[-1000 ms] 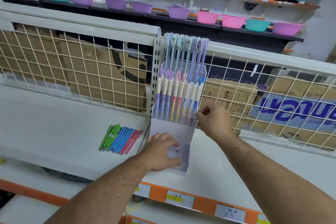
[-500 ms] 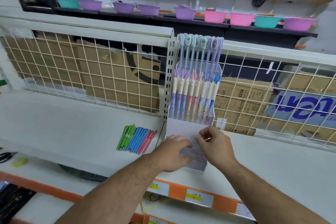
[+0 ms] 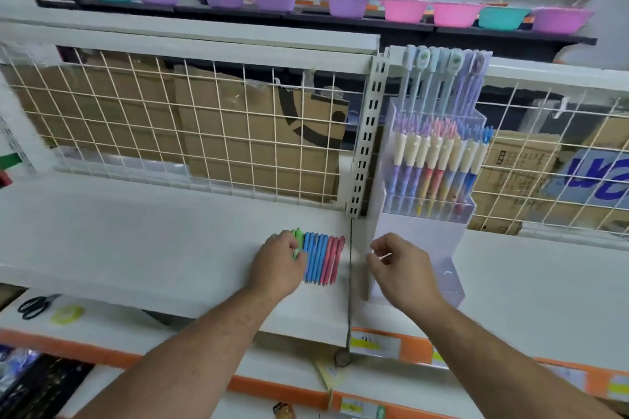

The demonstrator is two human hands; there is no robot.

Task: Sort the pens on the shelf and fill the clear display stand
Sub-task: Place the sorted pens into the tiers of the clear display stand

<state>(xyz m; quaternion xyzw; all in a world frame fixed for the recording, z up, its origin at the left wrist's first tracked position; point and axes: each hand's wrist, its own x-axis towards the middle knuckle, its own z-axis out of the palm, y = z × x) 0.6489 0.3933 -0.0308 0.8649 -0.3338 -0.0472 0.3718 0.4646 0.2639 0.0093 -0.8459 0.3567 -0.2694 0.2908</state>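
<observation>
Left hand (image 3: 277, 265) lay curled over the thin green plastic pens (image 3: 299, 237), gripping them at the left end of a flat row with blue pens (image 3: 315, 258) and pink pens (image 3: 333, 258) on the white shelf (image 3: 136, 241). Right hand (image 3: 403, 270) hovered with fingers loosely curled; couldn't tell if it pinched anything. Just behind it the tall clear acrylic display stand (image 3: 422, 231) stood upright, packed with pastel pens (image 3: 435, 167), against the white wire grid (image 3: 204, 133).

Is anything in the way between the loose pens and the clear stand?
Only a thin dark cord runs down the shelf between the pens and the stand, and the right hand hangs in front of it.
</observation>
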